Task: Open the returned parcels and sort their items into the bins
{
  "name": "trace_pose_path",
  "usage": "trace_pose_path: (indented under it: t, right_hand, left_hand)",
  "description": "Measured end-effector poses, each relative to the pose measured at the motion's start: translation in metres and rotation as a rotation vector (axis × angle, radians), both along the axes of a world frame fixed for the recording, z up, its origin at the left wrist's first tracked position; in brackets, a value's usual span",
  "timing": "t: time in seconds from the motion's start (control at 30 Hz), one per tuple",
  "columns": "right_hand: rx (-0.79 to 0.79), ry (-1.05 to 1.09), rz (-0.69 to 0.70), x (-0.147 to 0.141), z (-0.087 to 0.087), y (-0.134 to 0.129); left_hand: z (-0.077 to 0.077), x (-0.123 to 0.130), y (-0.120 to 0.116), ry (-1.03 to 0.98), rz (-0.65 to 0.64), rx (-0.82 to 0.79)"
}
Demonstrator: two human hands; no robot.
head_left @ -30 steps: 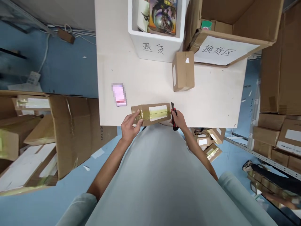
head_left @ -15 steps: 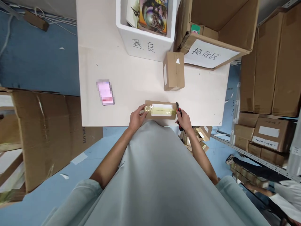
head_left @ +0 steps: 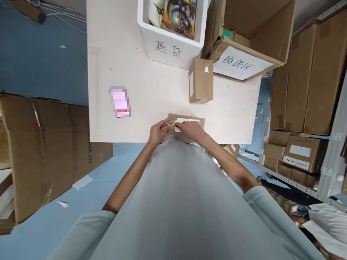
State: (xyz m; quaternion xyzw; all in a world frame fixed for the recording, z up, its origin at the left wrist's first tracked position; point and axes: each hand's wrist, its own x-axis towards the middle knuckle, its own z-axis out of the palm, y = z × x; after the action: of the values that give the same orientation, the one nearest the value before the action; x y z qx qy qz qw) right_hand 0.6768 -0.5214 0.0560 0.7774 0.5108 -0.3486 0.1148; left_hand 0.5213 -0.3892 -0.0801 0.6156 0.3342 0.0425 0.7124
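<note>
A small flat cardboard box (head_left: 172,117) lies at the table's front edge, with a white label (head_left: 187,119) and clear yellowish tape along its top. My left hand (head_left: 157,132) grips the box's left end between thumb and fingers. Over the middle of the box, my right hand (head_left: 193,130) is closed around a red and black utility knife (head_left: 176,125). Most of the knife is hidden under that hand; its front part points at the taped left end, close to my left fingertips. Whether the blade is in the tape I cannot tell.
Behind the box stands a taller cardboard box (head_left: 200,81). A white foam bin (head_left: 173,59) holding picture-covered items and a large open carton (head_left: 260,65) line the back. A blurred pink phone-like thing (head_left: 119,103) lies left. Shelves with boxes (head_left: 299,153) and a person's sleeve (head_left: 322,220) are at right.
My right hand has swung left with the utility knife, from the box's right end across to its left part. My left hand keeps its hold. The whole view has shifted slightly.
</note>
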Motion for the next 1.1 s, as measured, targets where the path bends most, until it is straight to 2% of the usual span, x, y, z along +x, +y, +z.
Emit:
trace_pose_path:
  t: [0.2, 0.47, 0.6, 0.73, 0.8, 0.9, 1.0, 1.1]
  right_hand:
    - [-0.014, -0.030, 0.082, 0.005, -0.006, 0.004]
    - [-0.043, -0.020, 0.131, 0.004, 0.003, 0.020]
    - [-0.099, -0.032, 0.117, 0.011, 0.010, 0.009]
    - [-0.184, -0.062, 0.042, 0.028, 0.021, -0.030]
    - [-0.247, -0.085, 0.009, 0.041, 0.026, -0.057]
    - [-0.251, -0.126, -0.037, 0.061, 0.028, -0.104]
    - [-0.193, -0.140, -0.097, 0.075, 0.020, -0.148]
    - [-0.061, -0.174, -0.273, 0.078, -0.003, -0.181]
  left_hand:
    - [-0.001, 0.000, -0.004, -0.015, 0.015, -0.007]
    - [0.000, 0.001, -0.001, 0.001, 0.020, -0.014]
    - [0.001, 0.003, 0.000, 0.007, 0.012, -0.003]
    - [0.002, 0.004, -0.004, 0.021, 0.038, 0.016]
    - [0.002, 0.004, -0.005, 0.037, 0.032, 0.030]
    - [0.003, 0.005, -0.004, 0.055, 0.007, 0.045]
    - [0.004, 0.006, -0.003, 0.053, 0.010, 0.058]
    - [0.005, 0.007, -0.004, 0.048, 0.018, 0.072]
